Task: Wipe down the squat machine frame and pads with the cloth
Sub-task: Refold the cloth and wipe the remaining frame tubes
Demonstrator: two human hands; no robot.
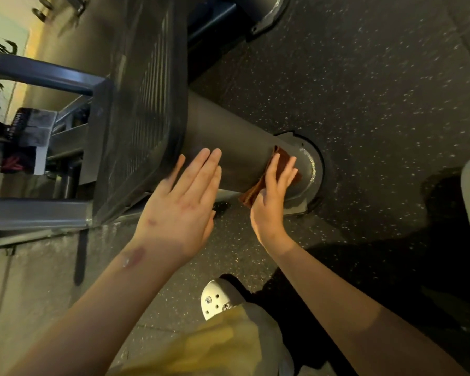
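The brown cloth [283, 158] lies rumpled against the thick grey frame tube [228, 142], just beside its welded base flange [314, 169], near the dark ribbed footplate [147, 104]

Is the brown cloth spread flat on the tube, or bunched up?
Mostly flat: the right hand presses the cloth against the tube with straight fingers; its lower end is creased.

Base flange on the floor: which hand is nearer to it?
Right. The right hand presses the cloth on the tube beside the base flange; the left hand is farther up, by the footplate.
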